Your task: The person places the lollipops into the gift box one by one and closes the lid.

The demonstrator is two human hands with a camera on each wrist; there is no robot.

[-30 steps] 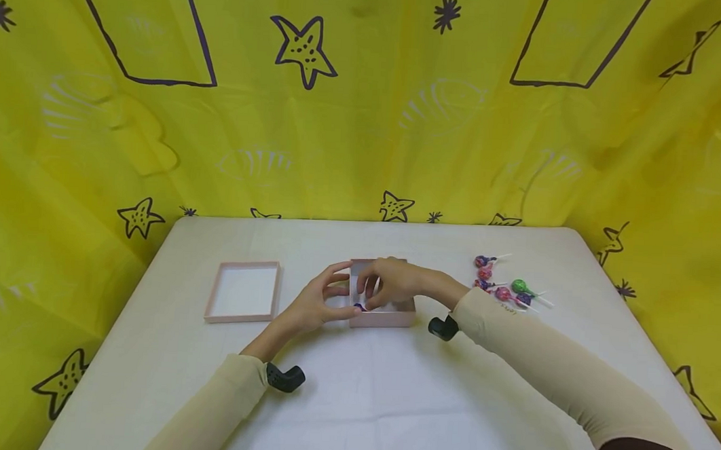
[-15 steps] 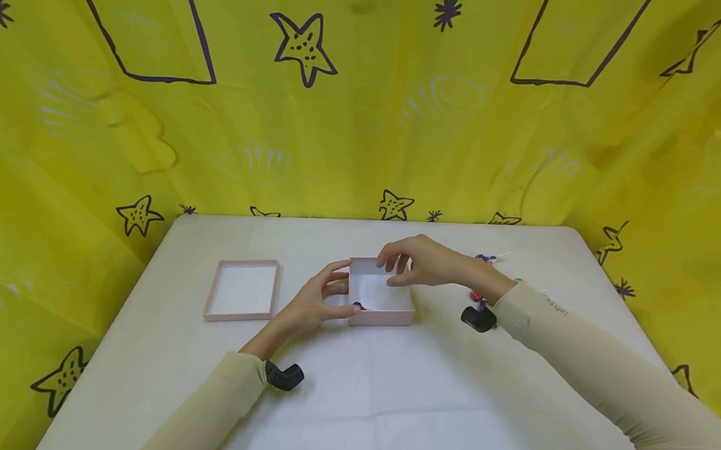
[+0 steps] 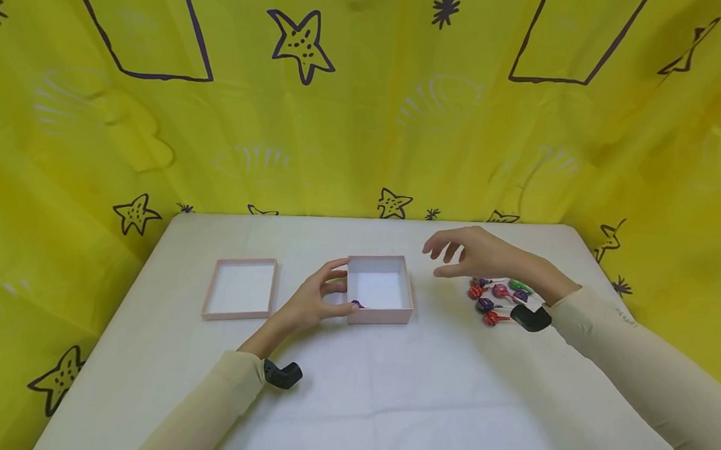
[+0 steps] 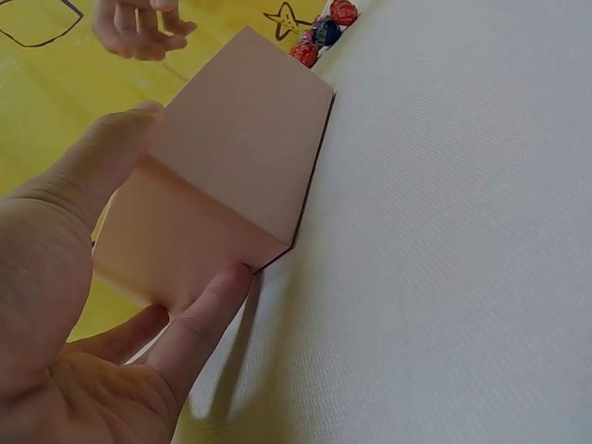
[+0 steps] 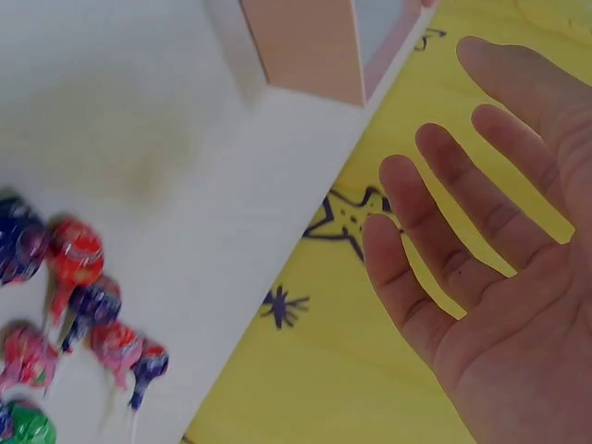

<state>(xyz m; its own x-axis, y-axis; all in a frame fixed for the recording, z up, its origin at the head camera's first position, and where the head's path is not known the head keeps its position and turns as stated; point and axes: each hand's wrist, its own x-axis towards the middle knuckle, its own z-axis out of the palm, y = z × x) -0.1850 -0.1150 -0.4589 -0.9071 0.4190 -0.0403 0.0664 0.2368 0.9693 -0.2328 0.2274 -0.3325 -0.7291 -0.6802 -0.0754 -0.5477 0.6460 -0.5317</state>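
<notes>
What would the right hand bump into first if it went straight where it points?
Probably the box: the right hand points roughly that way. But it looks raised, so it might pass over; depth is unclear.

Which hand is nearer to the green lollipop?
The right. The right hand is raised above the table, just left of the green lollipop; the left hand is farther off, gripping the left side of the box.

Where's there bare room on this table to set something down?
Bare: tabletop on the pink box's near side, and the gap between box and lollipops. Crowded: among those lollipops, and between lid and box, where the left hand sits.
</notes>
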